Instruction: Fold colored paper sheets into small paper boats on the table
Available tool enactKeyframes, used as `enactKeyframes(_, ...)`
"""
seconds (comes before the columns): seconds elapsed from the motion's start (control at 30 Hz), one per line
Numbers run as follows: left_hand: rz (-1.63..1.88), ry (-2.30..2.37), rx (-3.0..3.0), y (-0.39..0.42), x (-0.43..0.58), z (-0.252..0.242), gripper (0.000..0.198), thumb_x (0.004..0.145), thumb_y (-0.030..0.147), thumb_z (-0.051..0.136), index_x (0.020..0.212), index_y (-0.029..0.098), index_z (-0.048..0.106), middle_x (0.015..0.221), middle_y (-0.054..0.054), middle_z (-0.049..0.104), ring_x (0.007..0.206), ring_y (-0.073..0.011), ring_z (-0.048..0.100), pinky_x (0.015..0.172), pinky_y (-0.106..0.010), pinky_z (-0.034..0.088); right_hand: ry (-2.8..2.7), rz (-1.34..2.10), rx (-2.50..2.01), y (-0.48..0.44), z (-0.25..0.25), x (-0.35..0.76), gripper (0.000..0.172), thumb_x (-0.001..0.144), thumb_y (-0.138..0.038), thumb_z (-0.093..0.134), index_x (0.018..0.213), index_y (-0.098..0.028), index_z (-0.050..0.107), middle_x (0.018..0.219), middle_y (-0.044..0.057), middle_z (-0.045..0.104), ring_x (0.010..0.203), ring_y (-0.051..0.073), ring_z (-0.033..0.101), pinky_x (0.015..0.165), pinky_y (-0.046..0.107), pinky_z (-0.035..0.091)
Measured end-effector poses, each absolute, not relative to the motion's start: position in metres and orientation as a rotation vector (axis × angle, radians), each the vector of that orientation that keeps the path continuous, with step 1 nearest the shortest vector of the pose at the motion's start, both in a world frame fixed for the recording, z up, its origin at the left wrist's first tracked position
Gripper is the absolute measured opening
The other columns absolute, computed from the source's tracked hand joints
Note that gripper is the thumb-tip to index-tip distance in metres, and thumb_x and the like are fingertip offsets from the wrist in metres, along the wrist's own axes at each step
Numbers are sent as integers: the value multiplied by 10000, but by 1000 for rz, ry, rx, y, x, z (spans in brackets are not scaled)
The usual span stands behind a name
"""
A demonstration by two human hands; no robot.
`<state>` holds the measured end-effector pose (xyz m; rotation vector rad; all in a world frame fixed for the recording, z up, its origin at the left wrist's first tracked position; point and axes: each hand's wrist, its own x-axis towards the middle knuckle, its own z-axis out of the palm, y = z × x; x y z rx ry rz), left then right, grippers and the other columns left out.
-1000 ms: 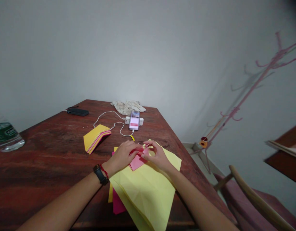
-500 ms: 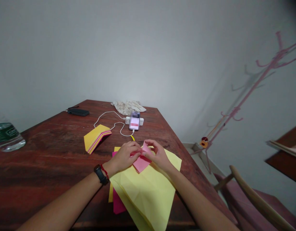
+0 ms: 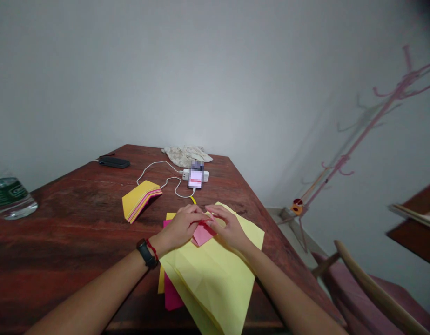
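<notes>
A small folded pink paper (image 3: 204,235) is pinched between my two hands, above large pale yellow sheets (image 3: 218,274). My left hand (image 3: 185,225) grips its left and upper side, fingers bent over the fold. From the right, my right hand (image 3: 227,225) holds the upper right edge between thumb and fingers. The fingertips of both hands nearly meet and hide the paper's upper part. Magenta paper (image 3: 172,295) and darker yellow paper stick out from under the pale sheets on the left.
On the wooden table (image 3: 78,223) lie a folded yellow and pink paper stack (image 3: 140,197), a phone (image 3: 195,179) with white cables, a black device (image 3: 113,162) and a cloth (image 3: 187,156). A water bottle (image 3: 12,195) stands left; a chair (image 3: 368,284) and pink rack (image 3: 368,125) are right.
The pink paper's raised upper corner has gone down behind my fingers, and less of the paper shows. My right hand's fingers have shifted left, closer to my left hand.
</notes>
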<state>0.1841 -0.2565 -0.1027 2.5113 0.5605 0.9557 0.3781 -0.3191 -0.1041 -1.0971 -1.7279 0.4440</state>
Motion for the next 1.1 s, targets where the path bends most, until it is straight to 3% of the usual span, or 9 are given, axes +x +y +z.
enactKeyframes(0.13, 1002, 645, 2462, -256, 184, -102, 243, 970, 200, 491, 1011, 226, 729, 991, -62, 669, 981, -210, 589, 871, -341, 460, -1744, 462, -1087, -318, -105, 378, 285, 876, -334, 687, 1148, -265, 739, 1219, 102, 691, 1141, 258, 640, 1026, 447, 491)
enactKeyframes(0.33, 1077, 695, 2390, -255, 184, -100, 219, 975, 263, 515, 1018, 232, 727, 995, -50, 693, 972, -205, 612, 880, -341, 453, -1654, 568, -1115, -320, -106, 376, 418, 913, -359, 643, 1322, -275, 638, 1398, 101, 603, 1287, 270, 572, 1087, 467, 462)
enactKeyframes(0.47, 978, 664, 2487, -258, 184, -100, 227, 970, 248, 517, 1052, 234, 729, 1023, -59, 692, 1003, -222, 598, 889, -364, 449, -1683, 593, -1095, -321, -106, 376, 345, 938, -391, 605, 1255, -282, 689, 1353, 93, 640, 1273, 269, 590, 1099, 480, 450)
enactKeyframes(0.8, 875, 576, 2548, -258, 182, -105, 271, 925, 170, 539, 1072, 275, 741, 1284, -78, 587, 1225, -256, 517, 1054, -443, 428, -1899, 497, -1073, -319, -103, 379, 382, 959, -378, 575, 1333, -320, 623, 1487, 83, 514, 1352, 264, 502, 1120, 475, 401)
enactKeyframes(0.93, 1004, 694, 2451, -254, 184, -108, 243, 915, 184, 570, 1031, 273, 765, 1407, -80, 509, 1342, -279, 441, 1130, -482, 367, -1792, 381, -1110, -317, -106, 379, 289, 896, -344, 667, 1171, -272, 719, 1345, 113, 606, 1244, 261, 576, 1049, 449, 460)
enactKeyframes(1.1, 1078, 705, 2307, -252, 185, -108, 235, 913, 202, 588, 1033, 283, 772, 1380, -77, 540, 1327, -261, 476, 1128, -454, 385, -1695, 392, -1136, -315, -105, 379, 130, 887, -318, 662, 918, -236, 758, 1024, 90, 722, 984, 230, 671, 897, 396, 532)
